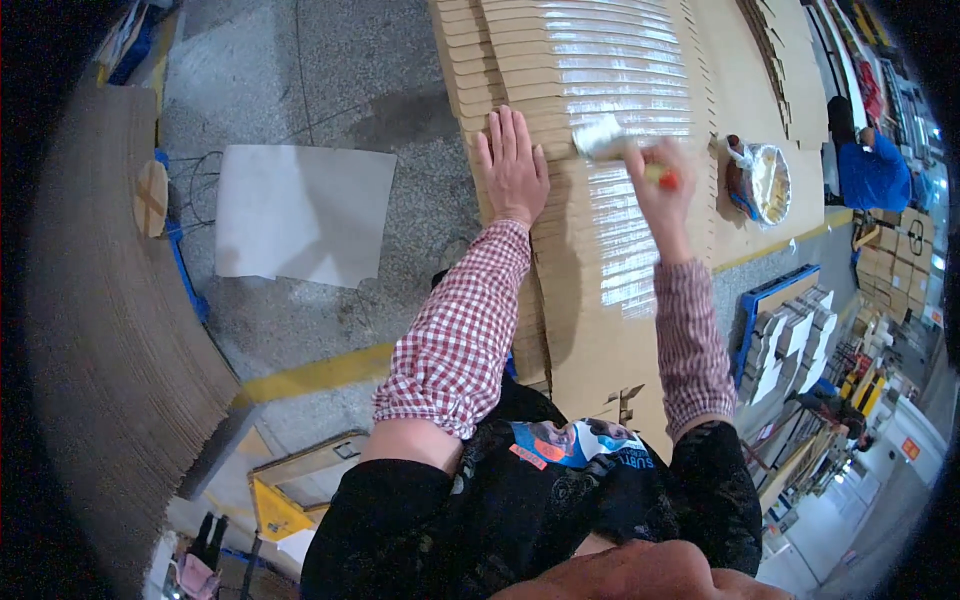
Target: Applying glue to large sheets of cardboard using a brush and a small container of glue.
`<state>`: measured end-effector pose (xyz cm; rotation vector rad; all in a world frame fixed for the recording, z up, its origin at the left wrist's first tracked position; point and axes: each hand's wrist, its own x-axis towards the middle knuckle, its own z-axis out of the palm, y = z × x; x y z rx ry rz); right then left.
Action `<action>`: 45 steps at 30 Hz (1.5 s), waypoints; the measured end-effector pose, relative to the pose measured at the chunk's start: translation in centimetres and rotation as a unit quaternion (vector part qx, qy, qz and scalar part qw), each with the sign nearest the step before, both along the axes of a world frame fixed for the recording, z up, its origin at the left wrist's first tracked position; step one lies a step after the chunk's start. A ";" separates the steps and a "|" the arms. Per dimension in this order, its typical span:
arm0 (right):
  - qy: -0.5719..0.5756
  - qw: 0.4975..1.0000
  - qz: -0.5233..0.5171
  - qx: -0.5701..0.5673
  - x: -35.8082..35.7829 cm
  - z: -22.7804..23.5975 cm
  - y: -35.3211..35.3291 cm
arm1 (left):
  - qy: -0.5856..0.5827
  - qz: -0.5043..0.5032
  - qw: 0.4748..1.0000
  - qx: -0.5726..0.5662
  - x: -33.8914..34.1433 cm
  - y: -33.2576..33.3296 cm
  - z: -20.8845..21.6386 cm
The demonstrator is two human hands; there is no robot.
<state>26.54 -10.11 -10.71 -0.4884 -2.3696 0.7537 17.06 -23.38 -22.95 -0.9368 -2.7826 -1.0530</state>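
Observation:
Many cardboard sheets [510, 45] lie fanned out in front of me, their edges overlapping like shingles. A wet, shiny white band of glue [620, 55] runs across the overlapped edges. My left hand [515, 170] lies flat on the sheets left of the band, fingers stretched out. My right hand [662, 190] is closed around the handle of a brush [598, 137], its pale bristles on the band; the hand is slightly blurred. To the right of it stands a plastic-lined glue bucket [768, 185] with pale yellowish stuff inside.
A tall stack of cardboard [120, 300] rises at the left. A white sheet [300, 215] lies on the grey floor, near a yellow floor line [320, 375]. At right, a blue-edged pallet [770, 320] holds flat pieces; beyond, a person in blue [872, 170] bends near cartons [895, 265].

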 end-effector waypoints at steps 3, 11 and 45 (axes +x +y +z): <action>-0.104 0.992 -0.021 -0.067 6.1 0.4 -2.7 | -0.004 0.002 1.000 0.004 0.0 -0.4 -0.1; 0.033 0.998 -0.028 -0.048 -1.2 1.9 -0.7 | -0.001 -0.013 1.000 -0.014 0.4 0.3 -0.2; -0.154 0.982 -0.022 -0.107 14.3 0.6 -5.2 | 0.016 0.001 1.000 -0.002 -0.2 0.0 0.0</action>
